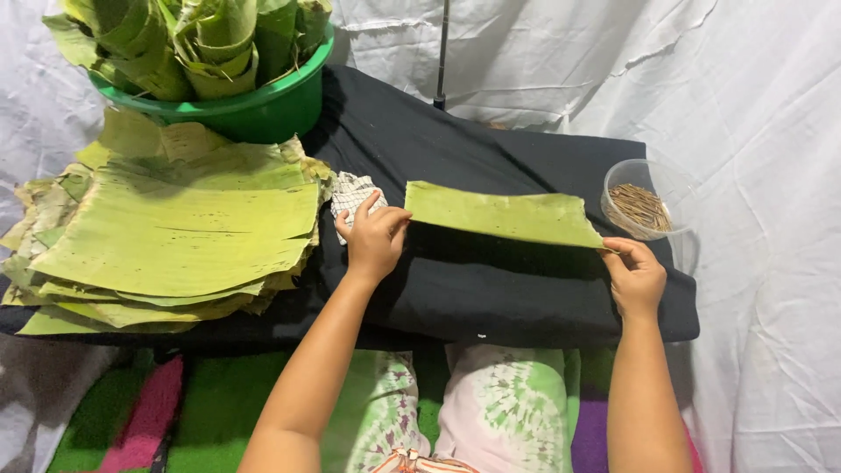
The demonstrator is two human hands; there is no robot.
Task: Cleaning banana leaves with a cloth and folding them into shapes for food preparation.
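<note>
**A:** Which step is shown?

**B:** A single strip of banana leaf (501,215) is held taut over the black cloth (491,289); the left hand (375,238) pinches its near-left end between thumb and fingers, and the right hand (634,276) grips its right corner, fingers closed on the edge; judged from this, the strip is being spread or straightened, not yet folded.

**A:** Where does the strip lie relative to the rest?

**B:** At the middle of the cloth; to its left, a stack of flat leaves (175,232); beyond that stack, a green basin (263,109) filled with rolled leaves; just behind the left hand, a checked rag (350,194); beside the right hand, a clear bowl (644,206) of thin sticks.

**A:** What would a further move call for?

**B:** Probably even tension from both hands, since the leaf looks thin and liable to split along its grain; one hand would have to let go to reach rag or sticks; which of these is wanted cannot be told.
</note>
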